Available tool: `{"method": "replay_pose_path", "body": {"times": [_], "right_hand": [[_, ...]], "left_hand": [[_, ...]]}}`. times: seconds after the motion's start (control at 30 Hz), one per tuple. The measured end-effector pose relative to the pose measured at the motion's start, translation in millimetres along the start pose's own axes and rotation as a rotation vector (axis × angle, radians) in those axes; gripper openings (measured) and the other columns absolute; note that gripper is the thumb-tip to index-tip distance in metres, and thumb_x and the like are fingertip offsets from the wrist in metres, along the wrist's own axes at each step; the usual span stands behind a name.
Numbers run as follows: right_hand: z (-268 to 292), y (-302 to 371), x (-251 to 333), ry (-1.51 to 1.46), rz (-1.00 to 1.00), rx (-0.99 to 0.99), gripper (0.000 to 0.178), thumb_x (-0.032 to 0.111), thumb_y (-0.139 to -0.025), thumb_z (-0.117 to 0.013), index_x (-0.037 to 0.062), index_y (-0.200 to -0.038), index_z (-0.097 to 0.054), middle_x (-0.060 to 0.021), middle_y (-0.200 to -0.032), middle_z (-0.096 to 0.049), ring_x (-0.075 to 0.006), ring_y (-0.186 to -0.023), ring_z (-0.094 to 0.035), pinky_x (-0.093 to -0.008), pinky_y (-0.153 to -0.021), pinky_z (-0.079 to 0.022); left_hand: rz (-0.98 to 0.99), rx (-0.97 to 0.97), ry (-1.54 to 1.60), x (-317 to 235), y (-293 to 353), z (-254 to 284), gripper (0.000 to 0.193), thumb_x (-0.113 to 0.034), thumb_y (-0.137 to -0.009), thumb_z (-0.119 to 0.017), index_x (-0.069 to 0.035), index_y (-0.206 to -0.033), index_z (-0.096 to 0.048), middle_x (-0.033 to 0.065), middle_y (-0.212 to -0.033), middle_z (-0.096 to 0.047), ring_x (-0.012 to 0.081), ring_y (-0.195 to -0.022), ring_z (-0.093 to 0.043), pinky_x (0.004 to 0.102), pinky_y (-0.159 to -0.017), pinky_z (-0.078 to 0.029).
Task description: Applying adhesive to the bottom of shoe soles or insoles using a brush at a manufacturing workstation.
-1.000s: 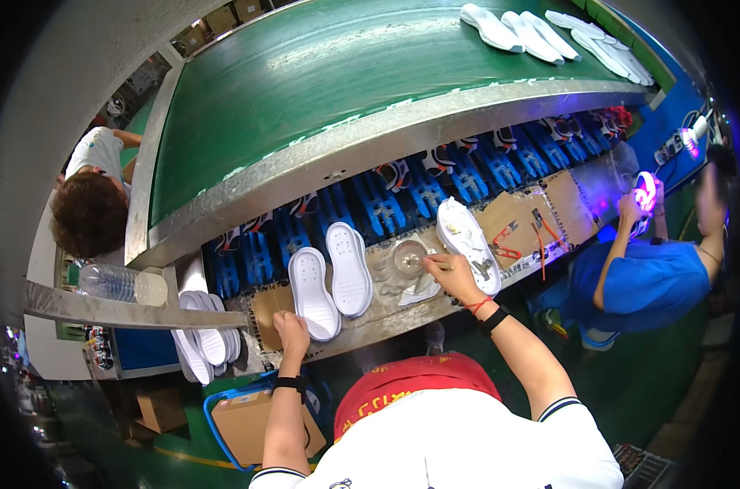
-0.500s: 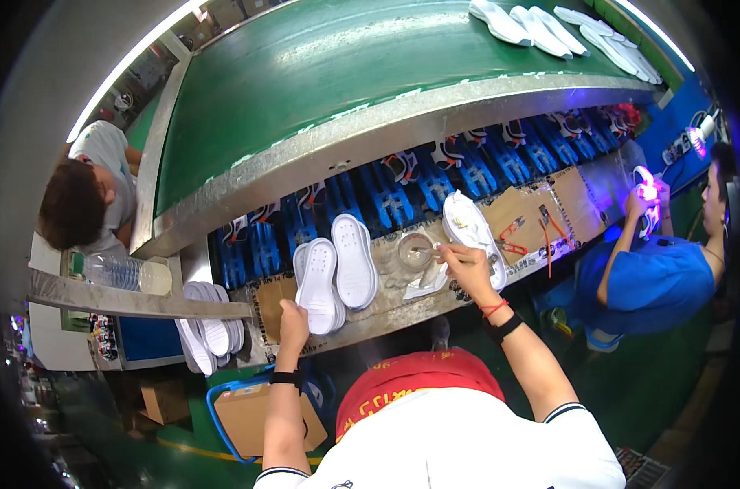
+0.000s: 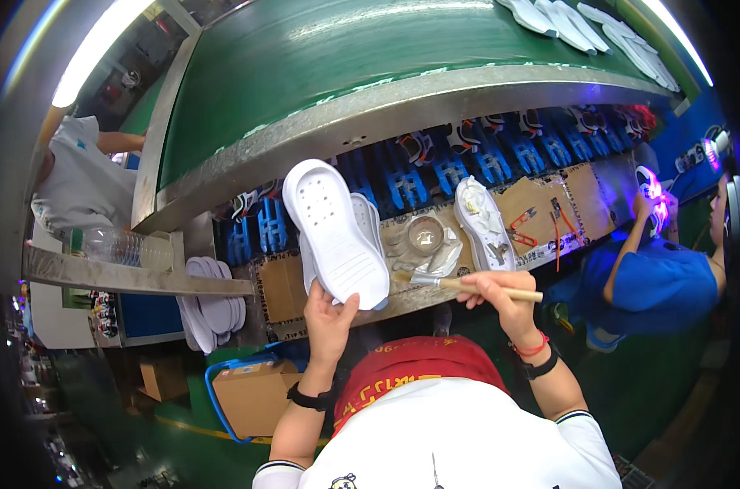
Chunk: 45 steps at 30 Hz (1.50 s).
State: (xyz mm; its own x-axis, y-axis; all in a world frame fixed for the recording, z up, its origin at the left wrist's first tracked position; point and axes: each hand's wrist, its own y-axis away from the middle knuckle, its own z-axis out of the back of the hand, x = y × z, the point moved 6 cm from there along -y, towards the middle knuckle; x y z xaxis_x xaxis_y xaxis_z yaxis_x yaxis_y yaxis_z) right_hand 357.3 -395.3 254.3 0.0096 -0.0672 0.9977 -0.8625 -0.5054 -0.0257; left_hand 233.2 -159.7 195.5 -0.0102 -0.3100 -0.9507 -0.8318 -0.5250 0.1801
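Our left hand (image 3: 331,319) is partly closed, thumb and fingers gripping the near end of a white sole (image 3: 329,224) that reaches up and away from it, the end with small holes farthest off. Part of those fingers is hidden, so we cannot tell how much support lies underneath. Our right hand (image 3: 498,295) is curled closed around the wooden handle of a brush (image 3: 427,279), whose bristles point left, just beside the sole's edge and apparently not touching. To handle these well, we would grip the sole by its rim only, leaving the broad face free, and hold it steady while the right wrist does the moving. A light grip close to the metal collar should give us finer control of the bristles. Beyond and left of the right hand stands a round bowl (image 3: 438,244); straight beyond that hand lies another white sole (image 3: 466,228) bearing crumpled white material, so we should swing the brush carefully around both.
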Motion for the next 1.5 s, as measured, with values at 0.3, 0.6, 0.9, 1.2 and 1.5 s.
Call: {"method": "replay_pose_path", "body": {"times": [0.3,0.6,0.9,1.2,1.5], "right_hand": [[-35,-1,25,0.243,0.172,0.241,0.017,0.003,-0.085,-0.053,-0.0072,-0.086,-0.067,-0.0142,-0.070,-0.067,-0.0146,-0.056,-0.063,-0.0220,-0.053,-0.051],[-31,-5,33,0.231,0.230,0.241,0.013,0.002,-0.082,-0.057,-0.0050,-0.083,-0.068,-0.0114,-0.068,-0.067,-0.0141,-0.054,-0.063,-0.0222,-0.050,-0.050],[-25,-4,41,0.280,0.247,0.269,0.013,0.002,-0.082,-0.057,-0.0046,-0.082,-0.069,-0.0107,-0.067,-0.067,-0.0141,-0.054,-0.063,-0.0220,-0.050,-0.050],[-10,-13,43,0.298,0.186,0.213,0.014,0.004,-0.081,-0.057,-0.0032,-0.083,-0.069,-0.0098,-0.065,-0.067,-0.0142,-0.055,-0.064,-0.0233,-0.050,-0.049],[84,32,51,-0.018,0.168,-0.520,0.030,0.016,-0.084,-0.049,-0.0101,-0.086,-0.065,-0.0189,-0.068,-0.065,-0.0218,-0.055,-0.064,-0.0279,-0.052,-0.053]], "left_hand": [[-0.131,0.016,-0.118,-21,6,-20,0.043,0.008,-0.083,-0.055,0.005,-0.123,-0.040,0.0139,-0.111,-0.057,0.0149,-0.098,-0.058,0.0236,-0.077,-0.051],[-0.165,0.009,-0.122,-29,10,-22,0.043,0.008,-0.083,-0.055,0.005,-0.123,-0.040,0.0135,-0.111,-0.057,0.0149,-0.097,-0.059,0.0246,-0.079,-0.050],[-0.166,0.023,-0.148,-28,14,-19,0.041,0.007,-0.083,-0.056,0.006,-0.121,-0.041,0.0138,-0.109,-0.058,0.0142,-0.095,-0.059,0.0245,-0.078,-0.051],[-0.163,0.029,-0.123,-30,6,-32,0.040,0.006,-0.083,-0.057,0.006,-0.120,-0.042,0.0134,-0.108,-0.058,0.0144,-0.094,-0.059,0.0244,-0.078,-0.050],[-0.096,0.290,-0.041,-41,-28,-101,0.058,0.008,-0.079,-0.058,0.000,-0.124,-0.022,0.0209,-0.112,-0.053,0.0237,-0.098,-0.060,0.0295,-0.075,-0.055]]}}
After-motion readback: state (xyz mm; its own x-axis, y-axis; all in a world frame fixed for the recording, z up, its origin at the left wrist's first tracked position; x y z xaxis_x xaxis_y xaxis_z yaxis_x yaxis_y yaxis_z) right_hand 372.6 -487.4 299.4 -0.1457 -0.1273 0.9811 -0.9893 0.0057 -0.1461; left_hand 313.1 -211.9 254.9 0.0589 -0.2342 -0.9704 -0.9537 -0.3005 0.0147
